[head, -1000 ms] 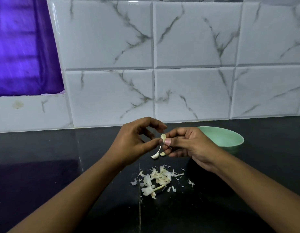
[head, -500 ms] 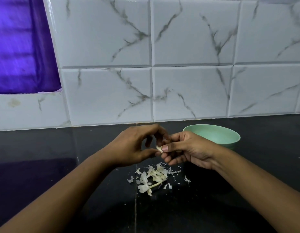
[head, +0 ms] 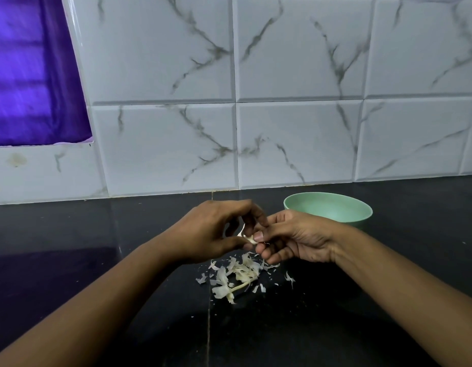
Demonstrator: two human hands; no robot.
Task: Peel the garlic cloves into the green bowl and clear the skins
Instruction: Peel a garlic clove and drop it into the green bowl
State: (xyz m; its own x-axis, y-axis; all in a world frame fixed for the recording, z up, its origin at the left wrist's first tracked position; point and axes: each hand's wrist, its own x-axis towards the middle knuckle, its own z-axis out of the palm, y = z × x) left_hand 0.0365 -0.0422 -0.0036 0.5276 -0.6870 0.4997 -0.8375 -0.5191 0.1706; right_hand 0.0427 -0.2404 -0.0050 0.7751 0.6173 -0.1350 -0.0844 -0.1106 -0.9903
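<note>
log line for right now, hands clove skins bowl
step: peeling | left hand: pinches clove | right hand: pinches clove | skins: piled on counter below hands | bowl: behind right hand

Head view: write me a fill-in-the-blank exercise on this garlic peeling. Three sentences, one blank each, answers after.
1. The left hand and the right hand both pinch the garlic clove, holding it ____ the pile of skins.
2. The bowl beyond the right hand is ____ in colour.
3. The skins lie on the ____ counter.

Missing words: above; green; black.
</note>
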